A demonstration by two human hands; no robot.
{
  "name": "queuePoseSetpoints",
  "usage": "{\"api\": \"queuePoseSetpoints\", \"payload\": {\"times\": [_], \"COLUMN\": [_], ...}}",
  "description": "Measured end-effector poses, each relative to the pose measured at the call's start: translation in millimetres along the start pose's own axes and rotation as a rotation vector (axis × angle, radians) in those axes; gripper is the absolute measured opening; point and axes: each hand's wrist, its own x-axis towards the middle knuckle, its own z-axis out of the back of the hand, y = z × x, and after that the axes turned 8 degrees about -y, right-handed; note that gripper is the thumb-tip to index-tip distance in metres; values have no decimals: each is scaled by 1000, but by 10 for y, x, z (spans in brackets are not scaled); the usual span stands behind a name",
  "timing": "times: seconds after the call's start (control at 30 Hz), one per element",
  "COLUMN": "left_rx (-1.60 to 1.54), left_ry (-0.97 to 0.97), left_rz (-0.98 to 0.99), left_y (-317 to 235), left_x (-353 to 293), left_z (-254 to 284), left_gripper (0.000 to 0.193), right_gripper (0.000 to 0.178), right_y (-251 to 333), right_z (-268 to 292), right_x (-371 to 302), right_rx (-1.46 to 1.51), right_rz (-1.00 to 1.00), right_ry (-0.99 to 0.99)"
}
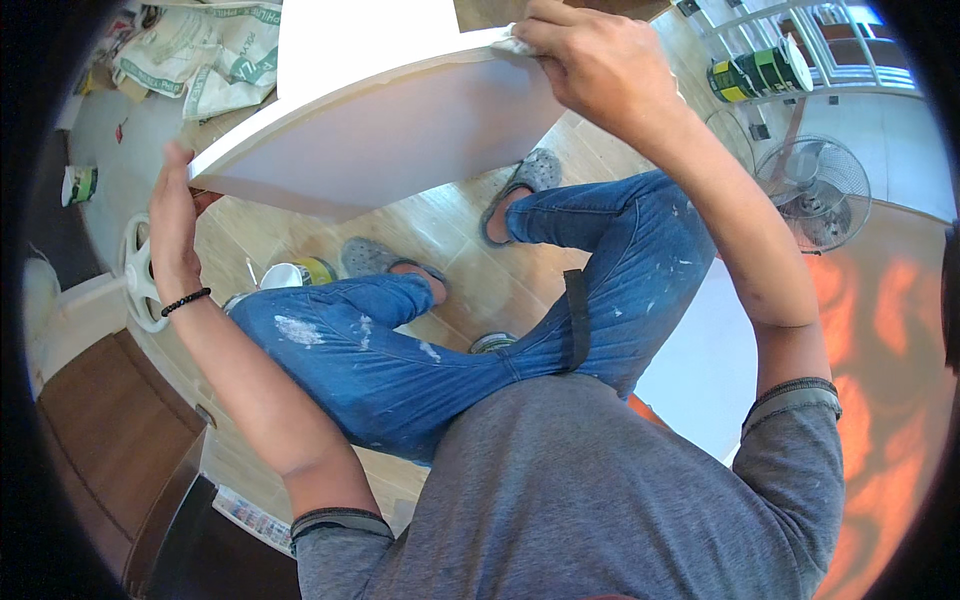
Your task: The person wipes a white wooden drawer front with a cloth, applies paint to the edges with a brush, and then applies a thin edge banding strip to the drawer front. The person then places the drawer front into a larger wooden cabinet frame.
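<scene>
A large white panel [390, 135] stands on edge in front of my legs, its long upper edge facing me. My left hand [175, 225], with a dark beaded bracelet at the wrist, holds the panel's left end, its fingers stretched along the side. At the far right corner, my right hand [600, 65] is closed on a small whitish cloth or pad [514, 42], pressed against the top edge. The exact kind of that pad is hard to make out. Part of the left palm and thumb is hidden.
An open paint bucket [285, 275] stands by my left knee. Another white board [365, 35] lies beyond the panel, next to crumpled sacks [215, 60]. A standing fan [818, 190] and a green bucket [760, 73] are at right. Brown drawer-like furniture [120, 420] is at left.
</scene>
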Motion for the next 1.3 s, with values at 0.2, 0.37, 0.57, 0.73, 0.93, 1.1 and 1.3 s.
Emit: {"api": "queuePoseSetpoints", "payload": {"times": [0.2,0.37,0.57,0.73,0.93,1.1,1.3], "left_rx": [28,5,-15,45,21,6,58], "left_ry": [-30,-9,14,-37,-22,3,-33], "left_rz": [-33,-47,-22,-43,-45,13,-45], "left_y": [-50,47,-31,-45,28,30,45], "left_x": [-32,43,4,-38,54,7,13], "left_z": [-27,-45,-81,-7,-81,68,66], "left_gripper": [88,88,88,89,89,88,87], "right_gripper": [7,9,9,10,10,9,15], "right_y": [642,380,116,572,131,144,1108], "right_z": [-411,-263,-84,-407,-118,-57,-518], "right_x": [354,268,73,383,97,108,674], "right_rx": [105,62,35,133,49,-15,233], "right_rz": [193,164,129,260,118,69,145], "right_ry": [-271,-108,-78,-237,-70,-28,-151]}}
